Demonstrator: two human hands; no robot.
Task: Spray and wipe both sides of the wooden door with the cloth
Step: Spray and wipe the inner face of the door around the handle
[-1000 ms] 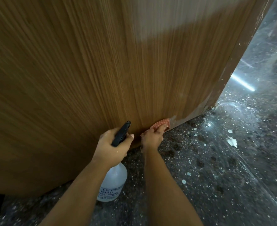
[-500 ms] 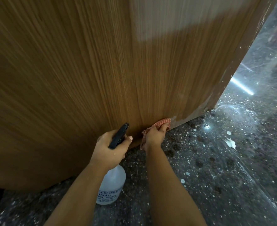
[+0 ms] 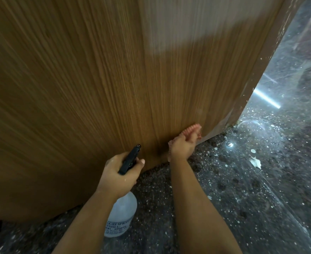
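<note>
Wooden door (image 3: 96,88) fills the far view above a speckled dark floor (image 3: 242,198). The right hand (image 3: 181,146) presses a red checked cloth (image 3: 192,129) against its lower right corner; the left hand (image 3: 117,176), nearer, grips a spray bottle (image 3: 121,217) by its black trigger head

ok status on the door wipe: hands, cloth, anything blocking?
Left hand grips spray bottle, nozzle toward door. Right hand presses red checked cloth on wooden door, bottom corner by the edge. Nothing blocking.

Right hand (image 3: 181,146) slid the cloth (image 3: 192,129) slightly right along the door's (image 3: 96,79) bottom
</note>
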